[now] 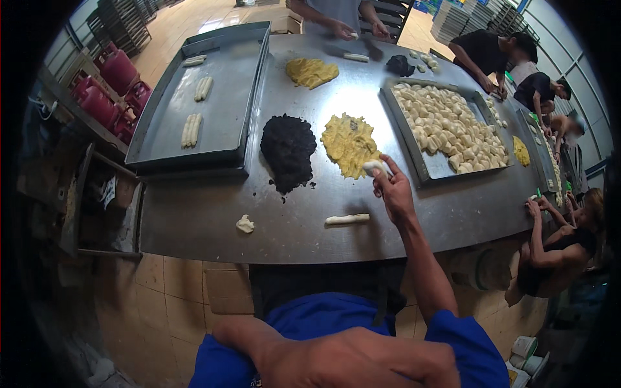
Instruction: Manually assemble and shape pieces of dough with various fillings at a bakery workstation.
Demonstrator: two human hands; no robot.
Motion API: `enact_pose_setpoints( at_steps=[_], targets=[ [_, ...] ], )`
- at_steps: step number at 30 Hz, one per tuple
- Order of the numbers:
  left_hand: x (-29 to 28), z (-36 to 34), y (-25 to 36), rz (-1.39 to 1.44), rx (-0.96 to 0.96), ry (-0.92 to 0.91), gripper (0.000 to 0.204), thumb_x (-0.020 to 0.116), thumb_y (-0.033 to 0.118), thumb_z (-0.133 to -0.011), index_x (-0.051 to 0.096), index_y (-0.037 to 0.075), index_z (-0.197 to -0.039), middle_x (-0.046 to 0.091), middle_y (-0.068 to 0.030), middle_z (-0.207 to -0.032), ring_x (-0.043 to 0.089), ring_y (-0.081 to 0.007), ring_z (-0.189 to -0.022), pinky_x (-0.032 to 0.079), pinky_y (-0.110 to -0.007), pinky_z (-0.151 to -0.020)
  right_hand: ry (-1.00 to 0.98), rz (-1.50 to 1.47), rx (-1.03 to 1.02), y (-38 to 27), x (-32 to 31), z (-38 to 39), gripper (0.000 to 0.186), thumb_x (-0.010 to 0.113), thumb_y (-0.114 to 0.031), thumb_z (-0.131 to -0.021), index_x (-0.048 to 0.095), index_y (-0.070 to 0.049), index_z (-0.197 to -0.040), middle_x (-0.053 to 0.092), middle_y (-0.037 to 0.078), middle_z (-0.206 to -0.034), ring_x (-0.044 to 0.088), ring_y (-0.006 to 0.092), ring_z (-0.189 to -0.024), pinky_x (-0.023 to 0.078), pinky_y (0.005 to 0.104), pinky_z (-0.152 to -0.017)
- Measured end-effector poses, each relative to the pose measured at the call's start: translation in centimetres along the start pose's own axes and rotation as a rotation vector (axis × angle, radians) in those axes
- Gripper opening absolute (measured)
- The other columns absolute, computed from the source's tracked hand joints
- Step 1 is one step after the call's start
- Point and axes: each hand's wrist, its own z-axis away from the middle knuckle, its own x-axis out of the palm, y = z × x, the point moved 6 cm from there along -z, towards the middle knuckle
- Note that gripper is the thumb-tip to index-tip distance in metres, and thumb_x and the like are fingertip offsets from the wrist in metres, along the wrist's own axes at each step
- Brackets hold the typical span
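- Right hand (pixel 389 183): thumb and fingers clamped on a white dough piece (pixel 373 168) beside the lower right edge of the yellow mass (pixel 349 142); whether dough and mass touch cannot be told.
- Grip: a light, even pinch probably serves best, since soft dough is likely to thin or tear under hard fingertips.
- Left hand (pixel 369 357): across the chest, close to the camera; its fingers are not clear enough to tell whether apart or together. Brought alongside, it could cup the dough and spare the pinch.
- Dark mass (pixel 286 150): left of the yellow one, loose crumbs around it; keeping the dough clear should avoid specks.
- Surface (pixel 194 216): a dough roll (pixel 347 219) and a small dough scrap (pixel 245 224) lie at the near side; a low wrist path might brush the roll.
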Motion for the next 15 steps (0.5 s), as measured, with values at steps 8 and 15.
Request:
enact_pose_setpoints(
  at_steps=[8, 15],
  targets=[
    [-9.2, 3.6, 2.8, -0.827, -0.326, 0.27, 0.014, 0.071, 0.013, -0.095, 0.073, 0.0, -0.092, 0.07, -0.0151, -0.098, 0.069, -0.0228, -0.093, 0.054, -0.033, -0.083, 0.264, 0.753, -0.459, 1.7, -8.2, -10.8, 0.066, 0.078, -0.021, -0.093, 0.047, 0.001, -0.146, 0.075, 0.011, -0.103, 0.069, 0.0132, -0.088, 0.055, 0.0288, -0.076],
    [-25.3, 16.9, 4.6, -1.763, -0.636, 0.661, 0.013, 0.074, 0.015, -0.093, 0.072, 0.003, -0.096, 0.069, -0.0096, -0.088, 0.066, -0.0196, -0.074, 0.052, -0.031, -0.068, 0.217, 0.998, -0.454, 1.1, -3.2, -12.6, 0.066, 0.082, -0.027, -0.085, 0.056, -0.003, -0.141, 0.074, 0.025, -0.104, 0.076, 0.0308, -0.093, 0.059, 0.039, -0.078]
  ],
)
